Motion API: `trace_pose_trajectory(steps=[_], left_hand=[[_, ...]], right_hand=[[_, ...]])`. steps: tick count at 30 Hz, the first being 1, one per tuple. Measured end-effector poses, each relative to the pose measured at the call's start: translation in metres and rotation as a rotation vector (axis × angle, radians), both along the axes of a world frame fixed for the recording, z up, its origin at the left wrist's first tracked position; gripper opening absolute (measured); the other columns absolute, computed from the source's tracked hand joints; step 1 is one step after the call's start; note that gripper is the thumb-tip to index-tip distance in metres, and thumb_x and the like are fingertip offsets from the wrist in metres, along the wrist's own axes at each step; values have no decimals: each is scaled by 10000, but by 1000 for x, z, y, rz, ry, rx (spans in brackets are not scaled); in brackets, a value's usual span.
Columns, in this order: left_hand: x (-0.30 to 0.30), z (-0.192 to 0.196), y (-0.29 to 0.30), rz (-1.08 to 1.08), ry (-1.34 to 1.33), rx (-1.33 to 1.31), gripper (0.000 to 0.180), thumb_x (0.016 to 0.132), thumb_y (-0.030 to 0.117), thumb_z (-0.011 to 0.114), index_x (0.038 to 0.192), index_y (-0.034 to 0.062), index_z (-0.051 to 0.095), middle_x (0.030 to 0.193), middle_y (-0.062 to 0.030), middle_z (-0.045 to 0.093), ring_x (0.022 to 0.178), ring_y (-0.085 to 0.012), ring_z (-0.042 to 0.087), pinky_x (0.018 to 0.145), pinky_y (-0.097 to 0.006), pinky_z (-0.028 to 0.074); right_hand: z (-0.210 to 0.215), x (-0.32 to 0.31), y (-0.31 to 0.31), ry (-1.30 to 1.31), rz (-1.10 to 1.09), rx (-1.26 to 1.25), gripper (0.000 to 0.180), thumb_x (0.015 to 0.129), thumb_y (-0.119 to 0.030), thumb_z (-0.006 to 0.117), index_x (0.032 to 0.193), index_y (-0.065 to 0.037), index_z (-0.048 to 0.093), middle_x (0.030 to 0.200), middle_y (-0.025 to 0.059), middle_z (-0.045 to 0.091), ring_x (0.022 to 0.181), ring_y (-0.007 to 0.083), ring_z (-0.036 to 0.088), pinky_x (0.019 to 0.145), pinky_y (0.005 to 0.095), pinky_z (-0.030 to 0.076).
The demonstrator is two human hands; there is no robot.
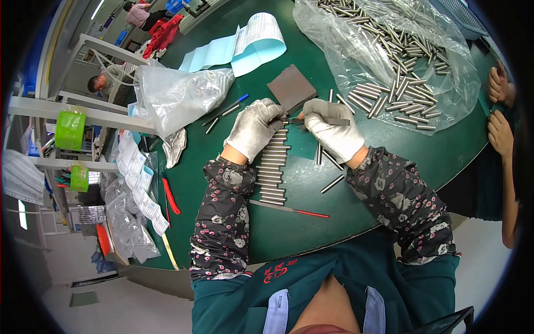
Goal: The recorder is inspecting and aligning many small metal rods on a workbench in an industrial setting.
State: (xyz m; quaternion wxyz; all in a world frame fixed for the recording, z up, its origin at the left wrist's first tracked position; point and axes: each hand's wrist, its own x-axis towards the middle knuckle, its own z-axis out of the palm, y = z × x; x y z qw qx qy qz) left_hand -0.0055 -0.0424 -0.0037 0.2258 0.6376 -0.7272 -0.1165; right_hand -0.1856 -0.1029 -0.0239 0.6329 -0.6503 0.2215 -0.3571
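My left hand (253, 128), in a white glove, pinches a short metal pin (286, 122), mostly hidden by the fingers. My right hand (335, 133), gloved too, is closed on a flat dark metal strip that looks like a file (337, 122); its tip reaches toward the pin. Below my left hand, a column of metal pins (272, 171) lies side by side on the green table (317, 236). A few loose pins (332, 183) lie under and beside my right hand. Beyond both hands lies a brown square pad (291, 88).
A clear plastic bag (345, 67) spread at the far right bears many metal pins (409, 97). A slim file with a red handle (300, 211) lies near me. Pens (228, 108), papers (245, 47), a plastic bag (183, 94) and red pliers (171, 196) are leftward. A co-worker's hands (500, 131) are at right.
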Motion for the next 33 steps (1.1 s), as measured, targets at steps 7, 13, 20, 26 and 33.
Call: trace_pose_trajectory(steps=[7, 13, 20, 26, 33], left_hand=[[-1, -2, -1, -5, 13, -5, 184, 669, 59, 628, 850, 81, 608, 817, -52, 575, 806, -248, 548, 707, -337, 446], [1, -2, -2, -44, 30, -10, 202, 663, 53, 629, 862, 75, 605, 815, -57, 577, 802, -251, 549, 708, -338, 446], [5, -2, -4, -87, 21, -42, 198, 653, 53, 631, 848, 70, 599, 816, -58, 579, 804, -257, 546, 703, -341, 442], [3, -4, -1, -54, 8, -62, 182, 667, 67, 627, 848, 75, 609, 817, -60, 583, 805, -257, 548, 701, -344, 447], [2, -5, 0, -33, -33, -83, 196, 649, 67, 636, 840, 94, 606, 825, -50, 575, 808, -252, 541, 697, -344, 449]], right_hand=[[-5, -1, -3, 31, -35, -76, 115, 806, -45, 473, 839, -4, 574, 707, 35, 574, 652, 63, 531, 588, 203, 426], [3, 2, -10, 94, 1, -215, 105, 791, -26, 444, 782, -7, 547, 674, 33, 550, 619, 78, 505, 585, 212, 417], [14, 6, -13, 218, 232, -243, 81, 768, -80, 460, 778, -33, 526, 618, 90, 452, 579, 133, 468, 558, 251, 388], [13, 1, -11, 207, 102, -195, 112, 782, -25, 425, 798, 11, 531, 697, 11, 518, 660, 59, 463, 629, 188, 399], [0, -3, -5, 47, 9, -76, 112, 802, -15, 455, 811, -4, 566, 693, 11, 562, 646, 52, 524, 587, 188, 429]])
